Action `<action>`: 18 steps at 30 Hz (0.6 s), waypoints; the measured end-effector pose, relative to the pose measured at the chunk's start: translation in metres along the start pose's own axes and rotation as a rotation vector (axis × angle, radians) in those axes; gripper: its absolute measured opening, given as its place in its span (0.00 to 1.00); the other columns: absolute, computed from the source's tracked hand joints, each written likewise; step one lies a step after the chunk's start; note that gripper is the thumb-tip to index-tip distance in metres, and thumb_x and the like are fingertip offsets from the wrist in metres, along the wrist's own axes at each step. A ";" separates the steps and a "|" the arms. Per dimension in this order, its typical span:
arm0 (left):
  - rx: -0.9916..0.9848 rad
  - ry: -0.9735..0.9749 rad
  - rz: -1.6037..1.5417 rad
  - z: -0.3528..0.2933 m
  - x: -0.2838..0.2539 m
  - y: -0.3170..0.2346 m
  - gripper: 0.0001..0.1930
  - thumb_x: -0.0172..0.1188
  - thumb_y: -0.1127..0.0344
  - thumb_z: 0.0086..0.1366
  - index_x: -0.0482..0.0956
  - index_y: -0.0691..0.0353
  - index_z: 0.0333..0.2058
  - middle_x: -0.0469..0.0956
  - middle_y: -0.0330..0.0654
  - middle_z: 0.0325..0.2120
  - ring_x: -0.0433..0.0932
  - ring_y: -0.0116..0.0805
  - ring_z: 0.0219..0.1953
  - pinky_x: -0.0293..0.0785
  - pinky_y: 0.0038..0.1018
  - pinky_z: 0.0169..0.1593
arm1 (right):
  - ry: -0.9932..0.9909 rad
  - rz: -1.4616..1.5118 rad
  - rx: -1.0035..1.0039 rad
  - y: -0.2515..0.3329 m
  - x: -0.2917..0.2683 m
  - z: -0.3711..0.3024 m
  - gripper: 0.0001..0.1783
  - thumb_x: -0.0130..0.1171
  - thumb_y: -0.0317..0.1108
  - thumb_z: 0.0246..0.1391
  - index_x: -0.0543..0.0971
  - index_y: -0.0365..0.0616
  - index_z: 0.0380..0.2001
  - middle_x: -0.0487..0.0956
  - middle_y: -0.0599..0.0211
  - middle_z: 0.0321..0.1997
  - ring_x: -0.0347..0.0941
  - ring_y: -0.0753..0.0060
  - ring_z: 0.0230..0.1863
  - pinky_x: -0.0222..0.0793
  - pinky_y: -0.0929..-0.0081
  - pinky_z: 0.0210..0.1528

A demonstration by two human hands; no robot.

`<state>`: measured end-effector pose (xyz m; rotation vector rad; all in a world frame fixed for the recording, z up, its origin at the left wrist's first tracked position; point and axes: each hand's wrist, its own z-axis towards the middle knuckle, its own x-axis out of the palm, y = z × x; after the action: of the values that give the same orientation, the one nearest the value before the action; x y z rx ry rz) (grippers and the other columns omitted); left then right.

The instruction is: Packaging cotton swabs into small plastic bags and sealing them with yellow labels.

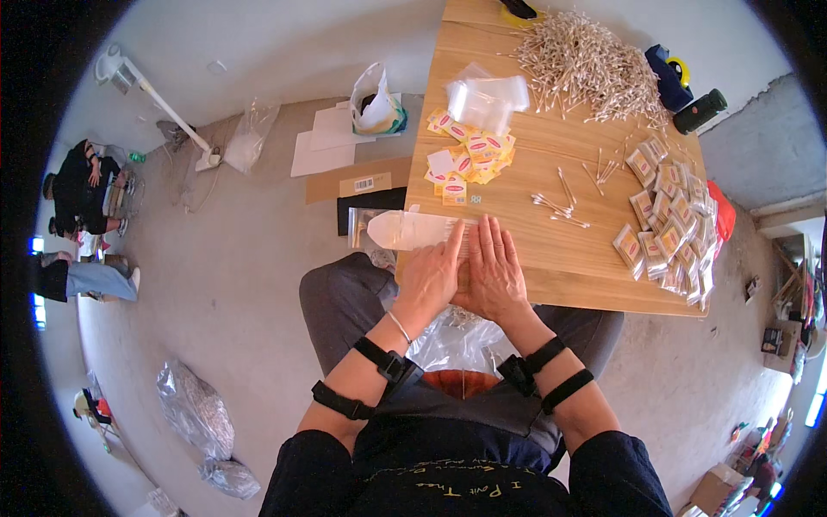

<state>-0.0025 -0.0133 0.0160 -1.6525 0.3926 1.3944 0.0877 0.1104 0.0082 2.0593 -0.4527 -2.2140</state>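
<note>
My left hand [431,277] and my right hand [496,274] lie side by side at the near edge of the wooden table. Stretched, flat fingers on the right hand press down beside the left hand's extended fingers. Partly beneath them is a translucent, pale plastic piece [403,231] with a rounded left end that juts past the table's edge. Thin stripes like cotton swabs show by the fingertips; what lies under the palms is hidden. Just beyond sits a pile of yellow and white printed cards [472,153]. Loose cotton swabs [560,208] lie to the right.
A big heap of cotton swabs [586,65] covers the table's far side, near clear plastic bags [488,102], a tape dispenser [670,77] and a dark cylinder [699,112]. Filled small packets [676,226] pile up at right. A carrier bag [377,110] and cardboard [351,182] lie left.
</note>
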 end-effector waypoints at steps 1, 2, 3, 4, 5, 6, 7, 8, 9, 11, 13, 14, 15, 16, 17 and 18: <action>-0.001 -0.001 0.002 0.001 0.000 0.001 0.31 0.57 0.66 0.63 0.60 0.65 0.63 0.80 0.50 0.33 0.79 0.48 0.33 0.72 0.42 0.39 | -0.002 0.001 -0.001 0.001 0.000 0.000 0.67 0.63 0.70 0.38 0.51 0.31 0.68 0.48 0.41 0.74 0.39 0.48 0.77 0.33 0.55 0.76; -0.004 0.026 0.017 0.002 0.000 0.003 0.32 0.57 0.66 0.62 0.59 0.65 0.64 0.80 0.51 0.32 0.79 0.48 0.32 0.73 0.42 0.38 | 0.011 0.000 -0.001 0.002 -0.001 0.001 0.67 0.63 0.70 0.38 0.51 0.31 0.68 0.48 0.41 0.74 0.39 0.48 0.77 0.33 0.55 0.76; -0.007 0.053 0.032 0.002 0.000 0.004 0.33 0.58 0.66 0.62 0.58 0.64 0.65 0.80 0.51 0.32 0.80 0.48 0.31 0.73 0.42 0.36 | 0.024 -0.001 -0.001 0.002 -0.002 0.001 0.67 0.63 0.71 0.37 0.51 0.31 0.68 0.48 0.41 0.74 0.39 0.49 0.77 0.33 0.56 0.76; -0.005 0.051 0.033 0.003 0.001 0.005 0.33 0.58 0.66 0.62 0.58 0.64 0.65 0.80 0.51 0.32 0.80 0.48 0.31 0.73 0.42 0.36 | 0.022 -0.002 -0.001 0.003 -0.002 0.001 0.67 0.63 0.71 0.37 0.51 0.31 0.68 0.48 0.41 0.74 0.39 0.49 0.77 0.33 0.56 0.76; -0.005 0.036 0.027 0.003 0.003 0.006 0.33 0.58 0.66 0.62 0.58 0.64 0.65 0.81 0.52 0.31 0.80 0.49 0.30 0.74 0.42 0.35 | 0.024 -0.005 0.002 0.003 -0.002 0.001 0.67 0.63 0.71 0.37 0.52 0.31 0.68 0.48 0.41 0.74 0.39 0.49 0.77 0.34 0.56 0.76; -0.005 0.022 0.021 0.003 0.004 0.007 0.33 0.58 0.66 0.62 0.58 0.64 0.65 0.81 0.52 0.30 0.80 0.49 0.30 0.74 0.42 0.34 | 0.026 -0.008 0.005 0.003 -0.003 0.001 0.67 0.63 0.71 0.38 0.52 0.30 0.68 0.48 0.41 0.74 0.39 0.49 0.77 0.34 0.56 0.76; -0.003 0.021 0.021 0.004 0.002 0.005 0.33 0.58 0.66 0.62 0.58 0.64 0.65 0.81 0.52 0.30 0.80 0.49 0.30 0.74 0.42 0.34 | 0.025 -0.009 0.006 0.003 -0.002 0.000 0.67 0.63 0.71 0.38 0.52 0.30 0.68 0.48 0.41 0.74 0.39 0.49 0.77 0.34 0.56 0.76; -0.007 0.021 0.016 0.005 0.000 0.004 0.32 0.58 0.66 0.62 0.60 0.64 0.64 0.81 0.53 0.29 0.80 0.49 0.29 0.74 0.42 0.34 | 0.008 0.010 -0.003 0.002 -0.001 -0.001 0.66 0.62 0.71 0.39 0.52 0.30 0.68 0.48 0.41 0.74 0.39 0.49 0.77 0.35 0.56 0.76; -0.011 0.020 0.010 0.006 -0.003 0.003 0.30 0.58 0.66 0.63 0.61 0.63 0.63 0.81 0.53 0.28 0.80 0.50 0.29 0.75 0.42 0.34 | -0.009 0.030 -0.013 0.001 -0.001 -0.002 0.65 0.62 0.70 0.40 0.52 0.29 0.68 0.48 0.41 0.74 0.39 0.49 0.77 0.35 0.56 0.76; -0.029 0.048 0.019 0.006 -0.009 0.000 0.28 0.55 0.64 0.65 0.62 0.64 0.62 0.81 0.51 0.28 0.80 0.48 0.30 0.75 0.41 0.35 | 0.008 0.030 -0.019 0.002 -0.002 -0.003 0.64 0.61 0.70 0.42 0.52 0.29 0.67 0.48 0.40 0.74 0.39 0.48 0.77 0.35 0.56 0.76; -0.048 0.075 0.027 0.006 -0.010 -0.001 0.25 0.53 0.62 0.67 0.64 0.64 0.60 0.81 0.50 0.29 0.80 0.47 0.30 0.75 0.40 0.37 | 0.025 0.031 -0.026 0.003 -0.004 -0.004 0.63 0.60 0.69 0.44 0.52 0.28 0.67 0.48 0.40 0.74 0.39 0.47 0.76 0.35 0.55 0.75; -0.057 0.078 0.006 0.006 -0.011 0.000 0.24 0.54 0.62 0.67 0.65 0.64 0.59 0.81 0.50 0.30 0.80 0.48 0.31 0.74 0.41 0.36 | 0.020 0.029 -0.027 0.005 -0.004 -0.004 0.62 0.59 0.68 0.45 0.52 0.27 0.67 0.48 0.39 0.73 0.39 0.47 0.76 0.35 0.55 0.75; -0.066 0.081 -0.015 0.006 -0.011 0.000 0.24 0.55 0.62 0.66 0.66 0.65 0.58 0.81 0.50 0.32 0.80 0.50 0.31 0.74 0.42 0.36 | 0.015 0.027 -0.028 0.006 -0.004 -0.004 0.61 0.58 0.68 0.46 0.52 0.26 0.67 0.49 0.39 0.73 0.40 0.46 0.76 0.35 0.55 0.75; -0.061 0.083 -0.017 0.008 -0.013 -0.002 0.24 0.55 0.62 0.66 0.66 0.65 0.58 0.81 0.50 0.32 0.80 0.50 0.31 0.74 0.42 0.36 | 0.015 0.026 -0.023 0.006 -0.003 -0.004 0.61 0.58 0.68 0.46 0.52 0.26 0.67 0.49 0.39 0.73 0.40 0.46 0.76 0.35 0.55 0.75; -0.088 0.107 -0.013 0.009 -0.017 -0.004 0.24 0.56 0.63 0.65 0.66 0.65 0.58 0.80 0.52 0.36 0.80 0.52 0.35 0.74 0.42 0.39 | -0.006 0.009 -0.016 0.005 -0.002 -0.004 0.61 0.57 0.69 0.47 0.54 0.25 0.66 0.50 0.38 0.73 0.41 0.45 0.76 0.36 0.56 0.75; -0.114 0.132 -0.010 0.010 -0.018 -0.006 0.24 0.56 0.64 0.65 0.66 0.65 0.58 0.79 0.54 0.41 0.79 0.54 0.39 0.74 0.43 0.42 | -0.027 -0.008 -0.009 0.005 -0.001 -0.005 0.60 0.55 0.70 0.47 0.55 0.24 0.65 0.51 0.37 0.72 0.43 0.44 0.75 0.36 0.56 0.75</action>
<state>-0.0097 -0.0081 0.0355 -1.8431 0.3859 1.3250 0.0916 0.1052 0.0100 2.0331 -0.4366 -2.2466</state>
